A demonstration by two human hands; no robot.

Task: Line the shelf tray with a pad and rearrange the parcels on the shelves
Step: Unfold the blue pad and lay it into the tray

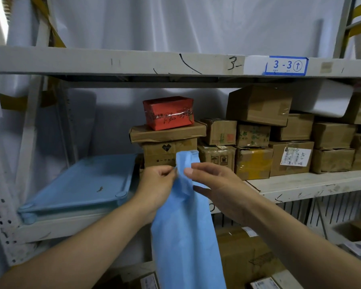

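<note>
Pad: a folded blue non-woven pad (pixel 181 236) hangs in front of the person, its top edge held up at shelf height, the rest dropping below the frame.
Left hand: the left hand (pixel 156 184) pinches the pad's upper edge, fingers curled round the fabric.
Right hand: the right hand (pixel 215 186) pinches the same edge from the other side with thumb and forefinger; the other fingers look loosely extended.
Step in hand: by my reading, separating the layers to open the pad out; lining is not yet begun.
Tray: the light blue tray (pixel 79 184) sits to the left on the shelf (pixel 313 184), tilted, bare of any liner, near the left hand but apart from the pad.
Parcels: a red box (pixel 168 114) tops a stack of cardboard boxes (pixel 167 142) just behind the hands; more brown parcels (pixel 279 142) crowd the shelf to the right.
Next move: probably spreading the pad wide, carrying it left and laying it flat inside the tray.
</note>
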